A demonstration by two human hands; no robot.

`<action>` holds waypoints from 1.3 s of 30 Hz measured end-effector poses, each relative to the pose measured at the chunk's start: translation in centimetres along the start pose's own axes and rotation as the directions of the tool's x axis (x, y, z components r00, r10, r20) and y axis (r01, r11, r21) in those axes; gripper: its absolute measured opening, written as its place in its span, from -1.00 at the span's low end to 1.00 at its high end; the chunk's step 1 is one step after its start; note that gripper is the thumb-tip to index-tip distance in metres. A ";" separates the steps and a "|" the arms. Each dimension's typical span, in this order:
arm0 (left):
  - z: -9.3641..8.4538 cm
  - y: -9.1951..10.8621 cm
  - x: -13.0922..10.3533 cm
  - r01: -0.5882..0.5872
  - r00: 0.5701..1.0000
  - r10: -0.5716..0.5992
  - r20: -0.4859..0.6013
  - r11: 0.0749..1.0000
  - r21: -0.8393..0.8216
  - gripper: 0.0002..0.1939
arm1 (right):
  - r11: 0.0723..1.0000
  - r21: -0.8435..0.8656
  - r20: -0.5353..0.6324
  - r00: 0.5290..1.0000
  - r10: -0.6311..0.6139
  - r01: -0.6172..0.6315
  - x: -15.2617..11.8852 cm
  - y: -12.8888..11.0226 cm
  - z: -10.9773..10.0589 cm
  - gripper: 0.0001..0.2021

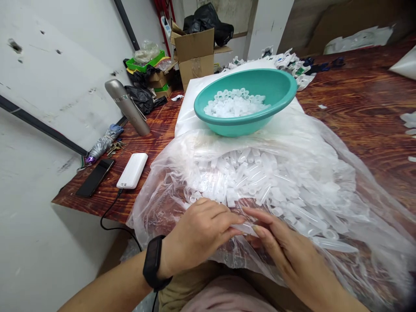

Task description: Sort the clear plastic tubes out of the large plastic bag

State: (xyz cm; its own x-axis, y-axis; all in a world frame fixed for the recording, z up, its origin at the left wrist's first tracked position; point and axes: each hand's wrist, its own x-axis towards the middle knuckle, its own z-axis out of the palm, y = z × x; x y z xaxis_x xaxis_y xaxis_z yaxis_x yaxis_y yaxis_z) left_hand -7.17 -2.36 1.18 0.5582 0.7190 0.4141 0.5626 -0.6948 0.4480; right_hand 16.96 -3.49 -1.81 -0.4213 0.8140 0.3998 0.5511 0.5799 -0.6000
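Observation:
Between my two hands is a small translucent white plastic tube point(246, 228), lying roughly sideways. My left hand point(203, 232), with a black band on its wrist, pinches the tube's left end. At the other end, the thumb and fingers of my right hand point(286, 247) close on it. Just beyond the hands, many similar translucent tubes point(250, 173) lie heaped in a clear plastic bag point(172, 173) spread on the table. Behind the heap, a teal basin point(240, 125) sits tilted on white material, with short white plastic pieces point(234, 104) inside.
On the left of the wood-grain table point(351, 95) are a black phone point(95, 177), a white power bank point(132, 170) with a cable, a grey flask point(126, 106) and a folded umbrella point(105, 143). A cardboard box point(196, 56) and white scraps point(289, 63) stand at the back.

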 end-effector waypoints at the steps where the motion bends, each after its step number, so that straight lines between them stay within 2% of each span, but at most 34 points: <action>1: 0.1 0.1 -0.1 0.007 1.000 -0.007 -0.003 1.000 -0.006 -0.85 | 1.000 0.001 0.015 0.999 0.029 -0.029 0.0 -0.1 -0.1 -0.64; 3: 0.2 0.1 -0.2 0.025 1.000 -0.025 0.004 1.000 -0.018 -0.84 | 0.999 -0.002 0.047 0.998 0.042 -0.042 0.1 0.0 -0.5 -0.63; 4: 0.2 0.1 -0.2 0.030 0.999 -0.030 0.016 0.999 -0.025 -0.84 | 1.000 -0.011 0.062 0.998 0.028 -0.027 0.2 0.1 -0.6 -0.70; 8: 0.5 0.1 -0.5 0.058 0.997 -0.054 0.047 0.996 -0.075 -0.85 | 0.994 -0.093 0.095 0.994 -0.048 0.057 0.7 0.3 -1.0 -0.72; 12: 0.6 0.0 -0.6 0.148 0.989 -0.142 0.048 0.974 -0.169 -0.83 | 0.973 -0.160 0.078 0.984 -0.158 0.168 1.1 0.3 -1.2 -0.74; 18: 0.2 0.2 -0.8 0.251 0.968 -0.237 0.088 0.940 -0.231 -0.82 | 0.956 -0.196 0.118 0.973 -0.197 0.218 1.2 0.2 -1.4 -0.62; 23: 0.6 0.2 -1.2 0.255 0.965 -0.232 0.125 0.944 -0.212 -0.82 | 0.948 -0.191 0.128 0.964 -0.233 0.254 1.3 -0.3 -1.3 -0.68; 25: 0.8 0.1 -1.3 0.206 0.972 -0.182 0.147 0.964 -0.166 -0.84 | 0.944 -0.188 0.132 0.960 -0.248 0.270 1.3 -0.4 -1.2 -0.66; 27: 0.5 -0.2 -0.9 0.142 0.975 -0.124 0.186 0.986 -0.090 -0.90 | 0.960 -0.171 0.132 0.971 -0.200 0.221 1.4 -0.3 -0.8 -0.63; 29: -0.2 -0.7 0.0 0.132 0.957 -0.138 0.255 0.990 0.039 -0.92 | 0.982 -0.137 0.164 0.980 -0.109 0.132 1.7 0.2 -0.2 -0.63; 31: -1.0 -1.8 1.7 0.151 0.924 -0.214 0.316 0.965 0.214 -0.90 | 0.990 -0.125 0.202 0.979 -0.035 0.061 2.4 1.0 0.7 -0.69; 33: -1.5 -3.4 3.8 0.166 0.900 -0.291 0.324 0.917 0.362 -0.84 | 0.989 -0.141 0.200 0.980 -0.006 0.035 3.1 1.8 1.9 -0.76; 36: -1.2 -5.9 6.9 0.154 0.900 -0.312 0.306 0.882 0.445 -0.74 | 0.987 -0.151 0.176 0.984 -0.023 0.050 3.9 2.6 3.6 -0.81; 39: -0.3 -7.7 9.0 0.121 0.894 -0.301 0.332 0.875 0.468 -0.80 | 0.990 -0.129 0.173 0.984 -0.034 0.057 3.7 3.2 4.2 -0.81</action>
State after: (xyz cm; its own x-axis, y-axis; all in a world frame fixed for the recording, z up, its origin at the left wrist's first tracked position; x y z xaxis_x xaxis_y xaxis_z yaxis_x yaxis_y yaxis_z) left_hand -6.66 9.47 1.65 0.5321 0.8462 -0.0272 0.8454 -0.5293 0.0715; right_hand 14.14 1.27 -5.12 -0.5579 0.7762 0.2936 0.6150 0.6243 -0.4817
